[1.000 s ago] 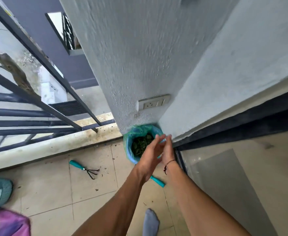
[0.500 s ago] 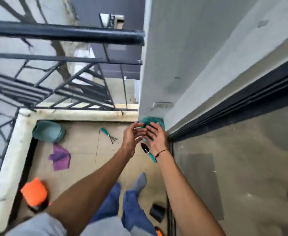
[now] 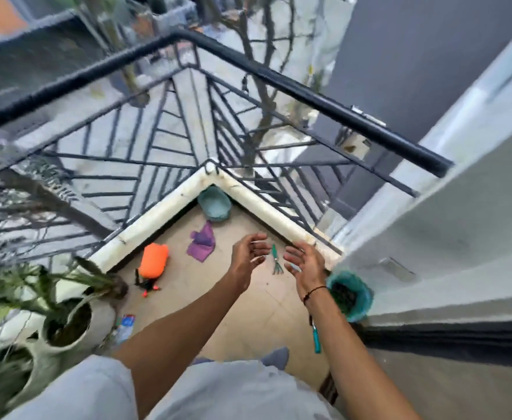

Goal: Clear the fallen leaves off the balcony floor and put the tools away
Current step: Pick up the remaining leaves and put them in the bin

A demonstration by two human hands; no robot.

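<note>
Teal-handled small metal hand rake [image 3: 276,262] is lying on the beige tiled balcony floor [image 3: 248,313], long axis pointing away, showing between the left hand [image 3: 247,253] and right hand [image 3: 304,265], both hovering loosely open, holding nothing.

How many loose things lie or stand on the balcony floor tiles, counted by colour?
Teal: 4, the bowl, the hand rake, the trowel and the leaf bag.
Purple: 1, the cloth.
Orange: 1, the spray bottle.
Total: 6.
</note>
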